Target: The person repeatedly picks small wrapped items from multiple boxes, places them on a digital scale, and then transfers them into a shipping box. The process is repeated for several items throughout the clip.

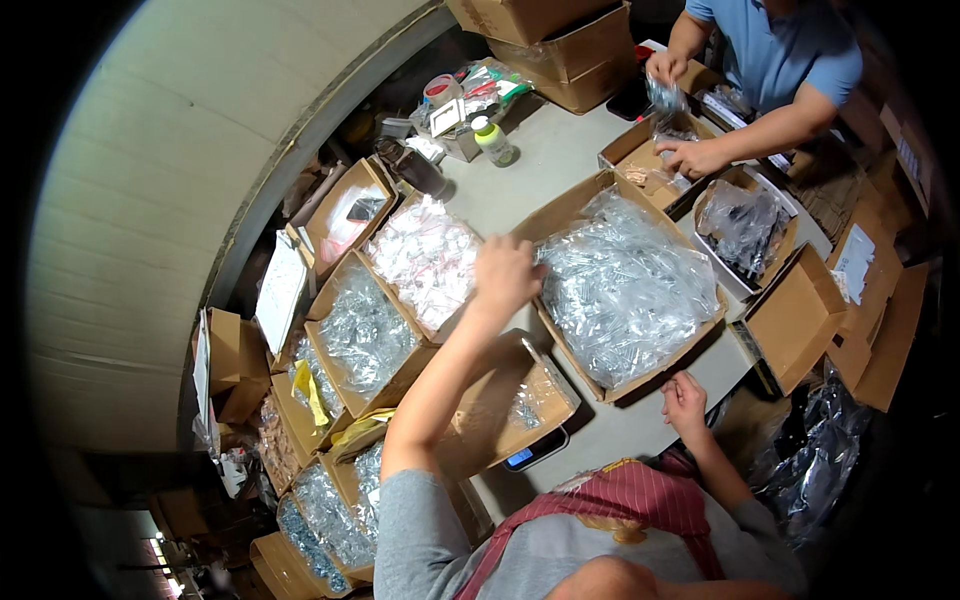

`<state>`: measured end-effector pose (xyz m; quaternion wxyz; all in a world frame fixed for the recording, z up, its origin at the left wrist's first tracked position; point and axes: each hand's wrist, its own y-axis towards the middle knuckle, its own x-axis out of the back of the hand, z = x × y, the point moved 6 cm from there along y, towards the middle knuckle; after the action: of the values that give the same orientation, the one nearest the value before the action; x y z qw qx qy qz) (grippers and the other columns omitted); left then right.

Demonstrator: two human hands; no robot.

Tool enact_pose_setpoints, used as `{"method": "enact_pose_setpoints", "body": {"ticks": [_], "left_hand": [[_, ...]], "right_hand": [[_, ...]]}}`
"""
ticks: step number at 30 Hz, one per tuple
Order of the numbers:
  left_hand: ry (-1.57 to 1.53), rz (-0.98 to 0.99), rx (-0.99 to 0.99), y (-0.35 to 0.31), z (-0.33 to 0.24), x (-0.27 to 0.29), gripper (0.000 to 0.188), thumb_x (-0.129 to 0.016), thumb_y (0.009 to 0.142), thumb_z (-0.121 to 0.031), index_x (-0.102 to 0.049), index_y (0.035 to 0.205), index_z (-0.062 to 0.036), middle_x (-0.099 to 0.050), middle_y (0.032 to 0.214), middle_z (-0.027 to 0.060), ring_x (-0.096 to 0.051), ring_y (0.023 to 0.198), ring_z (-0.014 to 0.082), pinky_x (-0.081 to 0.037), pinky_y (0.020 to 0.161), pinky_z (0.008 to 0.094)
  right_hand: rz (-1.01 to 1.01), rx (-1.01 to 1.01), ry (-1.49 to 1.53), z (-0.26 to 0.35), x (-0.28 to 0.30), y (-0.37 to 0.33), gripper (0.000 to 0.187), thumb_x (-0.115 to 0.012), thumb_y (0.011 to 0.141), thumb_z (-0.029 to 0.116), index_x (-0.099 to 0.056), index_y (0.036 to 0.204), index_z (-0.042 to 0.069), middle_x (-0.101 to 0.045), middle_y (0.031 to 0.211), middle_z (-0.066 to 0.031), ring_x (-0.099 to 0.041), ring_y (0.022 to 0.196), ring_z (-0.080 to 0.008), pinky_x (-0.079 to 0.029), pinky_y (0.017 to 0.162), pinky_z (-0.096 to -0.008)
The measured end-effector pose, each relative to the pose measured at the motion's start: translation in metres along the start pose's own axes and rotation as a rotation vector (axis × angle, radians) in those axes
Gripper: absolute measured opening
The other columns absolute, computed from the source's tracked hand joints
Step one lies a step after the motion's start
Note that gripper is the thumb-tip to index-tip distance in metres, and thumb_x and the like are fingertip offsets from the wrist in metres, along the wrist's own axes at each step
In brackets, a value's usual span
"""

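Observation:
My left hand point(508, 277) is over the left wall of a large cardboard box point(563, 212). Its fingers curl inward, and what they hold, if anything, is hidden. Clear plastic bags of thin metal parts point(630, 295) fill that box. Just left of the hand, another box holds small white bags with pinkish red edges point(425, 255). Near the table's front edge, below the large box, my right hand point(685, 402) has its fingers curled together; I cannot see what is in them. A shallow carton point(490, 425) with a few small bagged parts sits under my left forearm, on a scale point(522, 458).
More boxes of bagged parts point(365, 325) line the left side. A green bottle point(492, 140) and a dark jar point(420, 170) stand farther back. Across the table, a co-worker in a blue shirt point(790, 60) handles a clear bag over an open carton. An empty carton point(797, 318) lies right.

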<state>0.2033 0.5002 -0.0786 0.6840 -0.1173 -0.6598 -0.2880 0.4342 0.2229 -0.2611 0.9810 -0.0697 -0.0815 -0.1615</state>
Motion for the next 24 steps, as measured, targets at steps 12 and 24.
{"method": "enact_pose_setpoints", "body": {"ticks": [12, 24], "left_hand": [[-1.438, 0.112, 0.434, -0.047, 0.047, -0.017, 0.009, -0.068, 0.08, -0.011, -0.064, 0.085, -0.0054, -0.06, 0.084, 0.0018, -0.057, 0.083, 0.0134, -0.045, 0.077, 0.0285], [-0.834, 0.012, 0.403, -0.333, 0.055, 0.083, 0.045, -0.064, 0.086, -0.02, -0.056, 0.128, -0.0063, -0.061, 0.126, 0.0164, -0.057, 0.12, 0.0315, -0.046, 0.1, 0.0407]], "right_hand": [[0.01, 0.051, -0.044, 0.005, -0.001, 0.002, 0.009, -0.047, 0.094, -0.002, -0.053, 0.087, -0.001, -0.057, 0.072, -0.0055, -0.054, 0.045, -0.0081, -0.041, 0.034, -0.0225], [0.071, -0.008, 0.081, -0.025, -0.01, -0.063, 0.009, -0.045, 0.099, 0.005, -0.052, 0.095, 0.002, -0.06, 0.085, -0.0052, -0.053, 0.049, -0.0066, -0.042, 0.036, -0.0202]]}}
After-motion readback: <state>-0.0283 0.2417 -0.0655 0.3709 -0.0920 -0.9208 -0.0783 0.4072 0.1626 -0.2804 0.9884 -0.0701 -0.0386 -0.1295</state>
